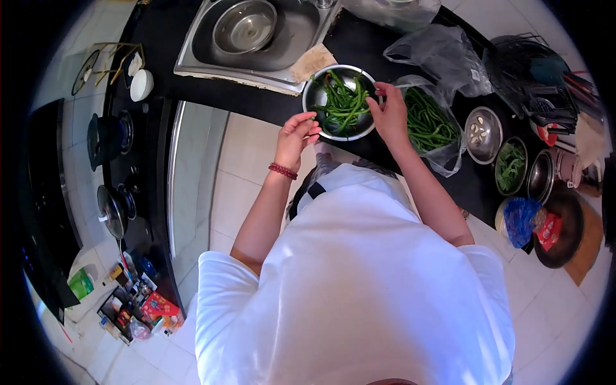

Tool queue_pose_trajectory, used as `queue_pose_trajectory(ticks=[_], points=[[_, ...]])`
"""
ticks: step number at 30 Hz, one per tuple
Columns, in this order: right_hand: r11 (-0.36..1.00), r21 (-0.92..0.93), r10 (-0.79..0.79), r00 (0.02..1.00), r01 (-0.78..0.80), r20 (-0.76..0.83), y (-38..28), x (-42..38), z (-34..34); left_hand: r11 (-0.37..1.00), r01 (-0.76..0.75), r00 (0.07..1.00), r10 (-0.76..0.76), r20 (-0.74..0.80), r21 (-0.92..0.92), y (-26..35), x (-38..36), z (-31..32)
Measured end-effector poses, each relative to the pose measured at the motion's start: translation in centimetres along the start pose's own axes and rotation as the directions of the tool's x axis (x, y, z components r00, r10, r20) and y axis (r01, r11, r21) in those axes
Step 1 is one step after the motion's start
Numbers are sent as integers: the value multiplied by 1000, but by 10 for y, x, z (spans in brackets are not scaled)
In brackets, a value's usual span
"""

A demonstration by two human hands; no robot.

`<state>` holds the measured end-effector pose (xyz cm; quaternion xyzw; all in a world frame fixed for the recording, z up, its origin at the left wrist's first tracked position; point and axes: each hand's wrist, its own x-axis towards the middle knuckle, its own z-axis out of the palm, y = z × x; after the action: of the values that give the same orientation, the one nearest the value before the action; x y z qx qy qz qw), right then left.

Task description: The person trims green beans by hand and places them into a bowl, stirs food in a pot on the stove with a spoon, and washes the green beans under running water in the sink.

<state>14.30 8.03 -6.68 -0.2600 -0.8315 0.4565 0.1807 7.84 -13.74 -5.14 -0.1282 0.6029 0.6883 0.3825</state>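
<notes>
A metal bowl (307, 96) stands at the counter's near edge with green beans (346, 102) heaped inside. My left hand (298, 136) is at the bowl's lower left rim, thumb and fingertips pinched together. A small green bit of bean shows at those fingertips. At the right rim is my right hand (390, 117), its thumb over the inside and its fingers along the edge, apparently gripping the bowl. Just right of this hand, more long green beans (427, 119) lie in an open clear plastic bag (454, 149).
A sink (292, 29) with a metal basin (224, 32) is at the upper left, a tan cloth (314, 62) on its corner. To the right stand a bowl of garlic cloves (493, 144), a bowl of leafy greens (511, 183) and a dish rack (532, 70). The stove (144, 212) is left.
</notes>
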Motion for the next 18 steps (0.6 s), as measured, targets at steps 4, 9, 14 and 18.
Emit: queue_pose_trajectory(ticks=[4,9,14,18], points=[[988,17,-155,974,154,166,-2,16,32,989,68,998,-68,5,-135,-7,0,-5],[893,-442,61,950,84,306,7,34,84,988,92,995,-94,-17,-123,-5,-5,-9],[814,-563,52,945,147,323,20,40,112,989,115,991,-121,-63,-96,-3,-12,-15],[926,-302,-122,936,227,330,-1,30,92,998,66,997,-67,-31,-20,2,-8,-24]])
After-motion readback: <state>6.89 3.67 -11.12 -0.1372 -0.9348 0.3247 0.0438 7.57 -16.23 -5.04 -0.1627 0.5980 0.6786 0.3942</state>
